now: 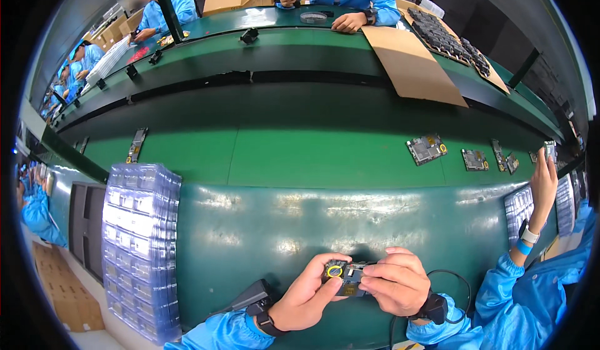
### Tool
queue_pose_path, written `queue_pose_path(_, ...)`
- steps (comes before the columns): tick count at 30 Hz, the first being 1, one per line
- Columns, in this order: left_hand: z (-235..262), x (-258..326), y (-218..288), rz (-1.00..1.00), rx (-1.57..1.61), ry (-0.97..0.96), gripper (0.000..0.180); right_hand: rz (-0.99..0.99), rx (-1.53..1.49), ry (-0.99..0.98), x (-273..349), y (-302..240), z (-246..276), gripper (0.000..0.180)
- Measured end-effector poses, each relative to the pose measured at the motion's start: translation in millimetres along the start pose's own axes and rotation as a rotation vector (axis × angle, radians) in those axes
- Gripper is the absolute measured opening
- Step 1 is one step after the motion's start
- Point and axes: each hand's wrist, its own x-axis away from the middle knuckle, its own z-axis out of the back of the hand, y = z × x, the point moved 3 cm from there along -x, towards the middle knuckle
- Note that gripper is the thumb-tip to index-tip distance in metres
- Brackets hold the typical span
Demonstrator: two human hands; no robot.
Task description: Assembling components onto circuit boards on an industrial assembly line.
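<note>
A small dark circuit board (pixel 351 286) with a yellow ring at its left end is held over the green bench, near its front edge. My left hand (pixel 310 292) grips the board's left side, thumb on top beside the ring. The fingertips of my right hand (pixel 397 281) are pinched together at the board's right side, touching it and covering that end. Whether the right fingers also hold some small part, I cannot make out. Both wrists wear black bands, and a black cable loops beside the right one.
A stack of clear plastic trays (pixel 140 250) stands at left. Circuit boards (pixel 427 149) lie on the green belt (pixel 294 156) beyond the bench. At right a co-worker's hand (pixel 545 178) holds a board. Cardboard (pixel 412 65) juts from the far shelf. A black device (pixel 250 297) lies by my left wrist.
</note>
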Motion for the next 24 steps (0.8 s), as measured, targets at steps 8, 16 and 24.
queue_pose_path(8, -1.0, 2.7, 2.1, -0.019, -0.008, -0.004, 0.039, -0.001, -0.012, -0.006, -2.7, -1.5, 0.0, 0.027)
queue_pose_path(16, 2.1, 2.3, -0.4, -0.019, -0.023, 0.011, 0.039, -0.001, -0.016, 0.011, -0.4, -0.7, -4.3, 0.027)
queue_pose_path(24, 0.5, 4.1, 3.0, -0.049, -0.057, -0.015, 0.039, 0.040, 0.002, 0.017, -0.7, -2.3, -1.4, 0.027)
